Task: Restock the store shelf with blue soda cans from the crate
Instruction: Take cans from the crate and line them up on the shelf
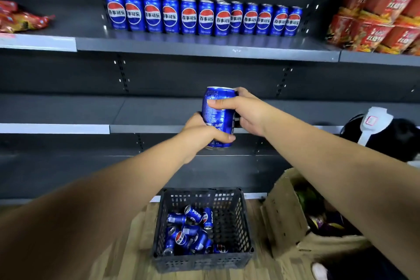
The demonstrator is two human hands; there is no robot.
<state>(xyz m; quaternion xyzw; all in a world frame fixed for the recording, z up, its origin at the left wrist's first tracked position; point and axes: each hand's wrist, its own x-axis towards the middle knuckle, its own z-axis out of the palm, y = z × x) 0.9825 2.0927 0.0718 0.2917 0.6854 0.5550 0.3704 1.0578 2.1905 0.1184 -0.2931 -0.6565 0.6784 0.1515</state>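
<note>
We hold one glossy blue metal can point(218, 116) upright: left hand point(202, 130) wraps its base, right hand point(246, 112) its top.

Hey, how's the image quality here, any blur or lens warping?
Head view: wide-angle bending curves the shelf edge; the red noodle cups at right are smeared; the held can and both hands stay fairly sharp; crate cans are readable.
</note>
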